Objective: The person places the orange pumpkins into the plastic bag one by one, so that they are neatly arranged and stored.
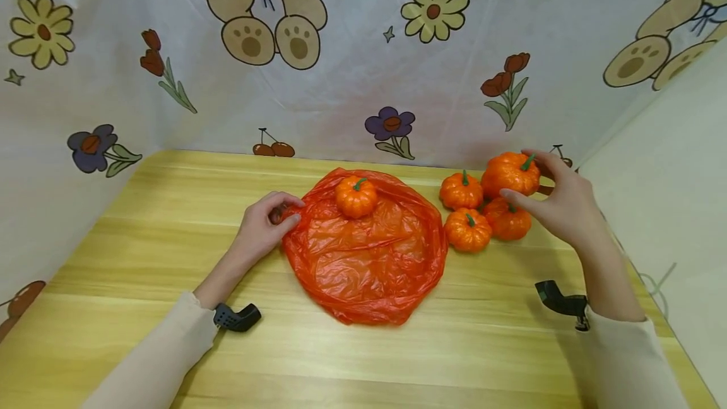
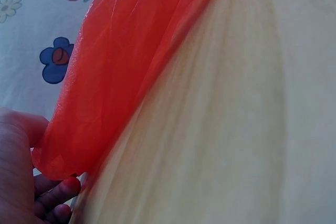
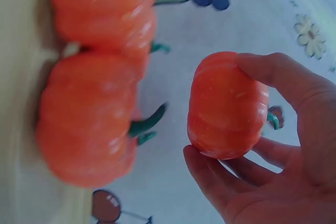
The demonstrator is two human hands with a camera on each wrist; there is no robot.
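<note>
A red plastic bag [image 1: 369, 270] lies spread on the table with its rim rolled into a ring. My left hand [image 1: 265, 223] pinches its left rim between thumb and fingers; the left wrist view shows the red film [image 2: 121, 66] rising from that hand [image 2: 18, 166]. Inside the bag, near its back edge, sits a small orange toy pumpkin [image 1: 356, 198] with a green stem. On the right, my right hand [image 1: 568, 201] grips another small pumpkin [image 3: 228, 106], raised above the others. Below and left of it are more pumpkins [image 1: 468, 230], clustered together against the bag's right side.
The light wood table [image 1: 272, 358] meets a white printed cloth [image 1: 341, 93] at the back. A plain white wall [image 1: 681, 207] borders the right side, with a thin pale cord [image 1: 659, 286] near it. Black wrist devices [image 1: 237, 318] are on both arms.
</note>
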